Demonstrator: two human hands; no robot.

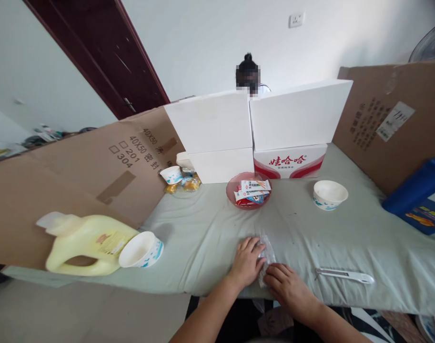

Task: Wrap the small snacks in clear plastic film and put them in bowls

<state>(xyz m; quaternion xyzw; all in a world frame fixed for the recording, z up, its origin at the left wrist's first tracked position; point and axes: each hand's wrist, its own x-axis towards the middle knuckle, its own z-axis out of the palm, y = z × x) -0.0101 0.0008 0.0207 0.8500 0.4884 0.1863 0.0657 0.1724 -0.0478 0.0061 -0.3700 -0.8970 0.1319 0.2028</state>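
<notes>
A crinkled strip of clear plastic, possibly bubble wrap (pixel 269 248), lies on the cloth near the front edge. My left hand (pixel 247 261) is on its left side, fingers curled over it. From the right, my right hand (pixel 290 288) grips its lower part with bent fingers. What lies under the fingers is hidden. Beyond the hands sits a translucent pink bowl (pixel 232 195) with white-and-red packets (pixel 253 186) in it. To the right of my right hand lies a white utility knife (pixel 346 275).
A yellow jug (pixel 92 233) lies on its side beside a tilted paper bowl (pixel 136 250). Another paper bowl (pixel 329 193) stands right, near a blue jug (pixel 417 195). White boxes (pixel 220 164) and cardboard panels (pixel 77 166) wall the table. A person (pixel 248 71) is behind the boxes.
</notes>
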